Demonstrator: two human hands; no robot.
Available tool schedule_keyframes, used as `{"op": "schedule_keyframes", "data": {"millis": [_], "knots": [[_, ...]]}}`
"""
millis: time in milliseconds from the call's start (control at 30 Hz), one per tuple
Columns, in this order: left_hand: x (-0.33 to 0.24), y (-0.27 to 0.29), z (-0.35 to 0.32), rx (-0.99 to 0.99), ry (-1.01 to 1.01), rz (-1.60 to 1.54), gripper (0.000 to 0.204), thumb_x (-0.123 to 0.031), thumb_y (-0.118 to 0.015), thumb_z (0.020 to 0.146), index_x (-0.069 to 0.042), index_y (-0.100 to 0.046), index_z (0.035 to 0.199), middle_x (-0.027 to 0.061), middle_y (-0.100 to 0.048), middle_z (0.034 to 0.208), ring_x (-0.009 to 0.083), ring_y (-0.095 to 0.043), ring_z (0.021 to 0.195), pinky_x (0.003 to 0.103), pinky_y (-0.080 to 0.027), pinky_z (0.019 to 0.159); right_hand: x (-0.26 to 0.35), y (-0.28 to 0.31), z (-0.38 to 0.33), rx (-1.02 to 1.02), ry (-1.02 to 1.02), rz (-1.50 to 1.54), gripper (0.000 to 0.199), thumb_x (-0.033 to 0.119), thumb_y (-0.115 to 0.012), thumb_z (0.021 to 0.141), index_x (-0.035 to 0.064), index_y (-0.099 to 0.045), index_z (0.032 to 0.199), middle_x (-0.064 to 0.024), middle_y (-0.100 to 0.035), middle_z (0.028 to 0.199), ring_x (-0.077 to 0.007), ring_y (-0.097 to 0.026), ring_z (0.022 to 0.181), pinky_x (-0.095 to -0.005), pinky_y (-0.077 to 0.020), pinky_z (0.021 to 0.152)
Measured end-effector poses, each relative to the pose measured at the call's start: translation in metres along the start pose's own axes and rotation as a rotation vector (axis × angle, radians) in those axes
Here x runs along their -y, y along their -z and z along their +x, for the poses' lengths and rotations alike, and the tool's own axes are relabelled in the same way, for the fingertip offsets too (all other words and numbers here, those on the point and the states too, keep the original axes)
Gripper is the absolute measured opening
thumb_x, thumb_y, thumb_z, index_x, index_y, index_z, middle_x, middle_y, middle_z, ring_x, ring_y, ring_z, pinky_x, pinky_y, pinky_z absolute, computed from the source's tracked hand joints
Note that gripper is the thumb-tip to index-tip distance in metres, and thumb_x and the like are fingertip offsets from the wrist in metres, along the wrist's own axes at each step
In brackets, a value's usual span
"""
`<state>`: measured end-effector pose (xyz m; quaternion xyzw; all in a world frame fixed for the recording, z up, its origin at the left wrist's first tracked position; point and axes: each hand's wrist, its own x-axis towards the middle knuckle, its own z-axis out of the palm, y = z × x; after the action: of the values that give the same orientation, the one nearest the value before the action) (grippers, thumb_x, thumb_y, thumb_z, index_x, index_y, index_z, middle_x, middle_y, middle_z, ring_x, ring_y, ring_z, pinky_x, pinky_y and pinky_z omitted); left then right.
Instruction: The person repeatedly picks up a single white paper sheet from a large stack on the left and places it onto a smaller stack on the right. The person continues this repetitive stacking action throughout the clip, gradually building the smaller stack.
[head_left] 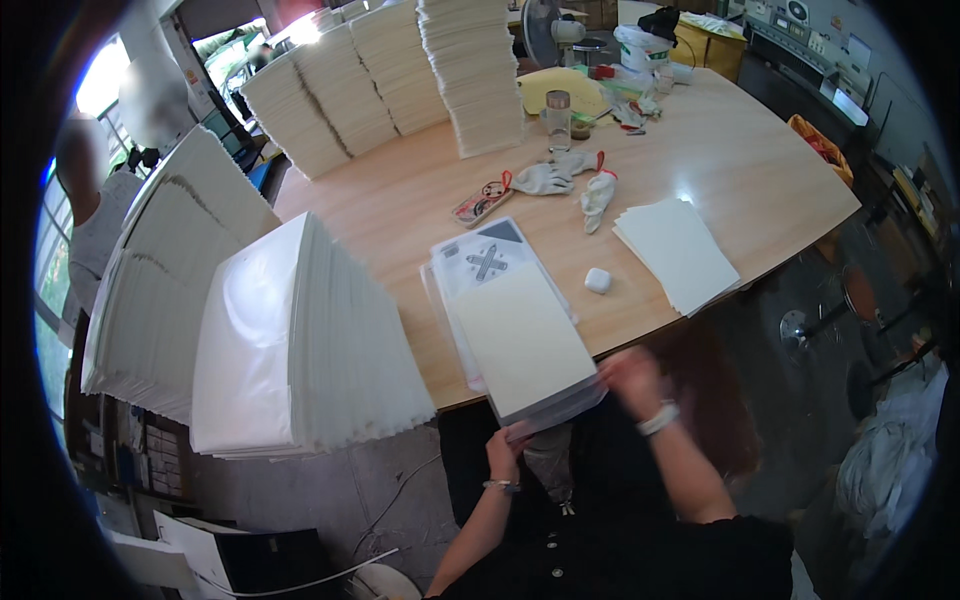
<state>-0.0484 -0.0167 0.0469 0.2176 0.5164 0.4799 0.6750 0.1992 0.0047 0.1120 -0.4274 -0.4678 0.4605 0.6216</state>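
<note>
A cream sheet or card (pixel 525 335) lies at the table's near edge, with a clear plastic bag (pixel 560 408) about its near end. The bag's mouth hangs past the edge over my lap. My left hand (pixel 503 456) pinches the bag's near left corner. At its near right corner is my right hand (pixel 634 382), blurred by motion, with fingers curled against the plastic. Beneath the sheet lie more clear printed bags (pixel 485 255), one showing a dark crossed design. A small white rounded case (pixel 598 280) sits just right of them.
A thin stack of white sheets (pixel 680 255) lies to the right. Tall white stacks (pixel 345 90) line the back, and plastic-covered stacks (pixel 260 330) stand on the left. White gloves (pixel 545 178), a glass jar (pixel 558 122) and an open case (pixel 481 204) are farther back. Another person (pixel 95 200) is at left.
</note>
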Motion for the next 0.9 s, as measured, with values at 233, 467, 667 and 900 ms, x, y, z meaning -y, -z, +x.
{"op": "schedule_keyframes", "data": {"millis": [233,467,667,900], "knots": [[0.003,0.019,0.008,0.177,-0.047,0.287,0.037,-0.027,-0.035,0.086,0.000,-0.058,0.096,0.0092,-0.058,0.098,0.0167,-0.055,0.087,0.027,-0.045,0.069,-0.003,0.071,-0.040,-0.390,-0.196,-0.332,0.010,0.008,-0.062,0.071,0.0058,-0.053,0.066,0.0001,-0.050,0.064,-0.0084,-0.047,0.057,-0.0212,-0.0394,0.053],[0.000,0.024,0.003,0.098,0.073,0.135,0.032,-0.028,-0.039,0.085,-0.002,-0.057,0.090,0.0071,-0.060,0.086,0.0174,-0.058,0.076,0.028,-0.046,0.068,-0.035,-0.112,-0.028,0.507,0.163,-0.852,0.009,0.015,-0.059,0.069,0.0076,-0.055,0.073,-0.0089,-0.049,0.082,-0.0262,-0.052,0.077,-0.0351,-0.0439,0.064],[0.016,0.017,0.023,0.035,0.103,-0.012,0.031,-0.025,-0.033,0.085,-0.003,-0.054,0.090,0.0104,-0.058,0.087,0.0224,-0.059,0.074,0.032,-0.049,0.064,-0.050,-0.118,-0.009,0.698,0.205,-0.752,0.009,0.016,-0.056,0.071,0.0071,-0.057,0.069,-0.0087,-0.050,0.074,-0.0253,-0.053,0.073,-0.0334,-0.0441,0.065],[-0.008,0.015,0.004,0.104,0.083,0.164,0.037,-0.025,-0.032,0.085,0.003,-0.056,0.093,0.0141,-0.059,0.093,0.0197,-0.059,0.078,0.027,-0.046,0.065,-0.008,0.106,-0.010,-0.648,-0.014,0.497,0.012,0.020,-0.050,0.081,0.0087,-0.053,0.083,-0.0059,-0.055,0.077,-0.0129,-0.052,0.069,-0.0269,-0.0460,0.063]]}}
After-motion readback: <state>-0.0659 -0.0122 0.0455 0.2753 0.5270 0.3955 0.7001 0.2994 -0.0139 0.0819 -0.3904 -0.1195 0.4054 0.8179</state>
